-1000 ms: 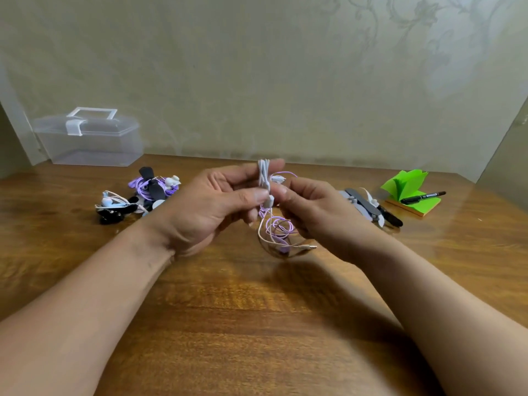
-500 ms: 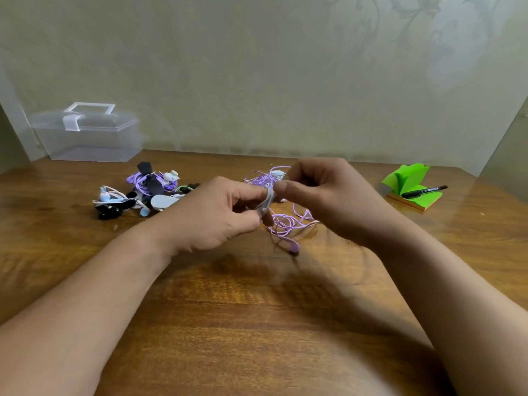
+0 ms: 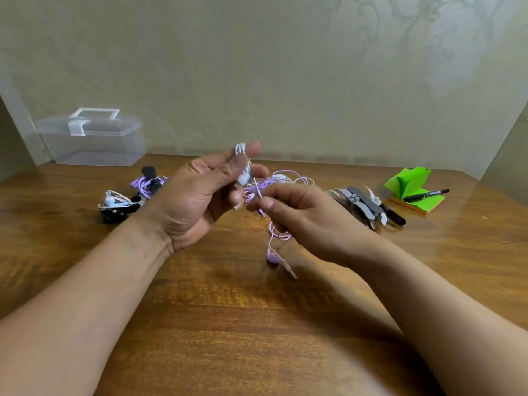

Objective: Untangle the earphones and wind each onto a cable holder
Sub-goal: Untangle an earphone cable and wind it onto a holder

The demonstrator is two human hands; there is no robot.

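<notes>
Left hand (image 3: 197,195) clamps the white coil (image 3: 241,149); my right hand (image 3: 300,215) pinches the purple cord (image 3: 271,241): light, limp, best gripped near the tangle.

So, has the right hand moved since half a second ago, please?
Yes. The right hand has dropped toward the person, uncovering the loose cable holders it hid beside the green notepad.

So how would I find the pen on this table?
Look to the far right of the wooden table, where a green pad of sticky notes lies fanned open. The pen rests across that pad. Unlike the flat grey and black cable holders on the wood to its left, it is a slim black stick.
</notes>
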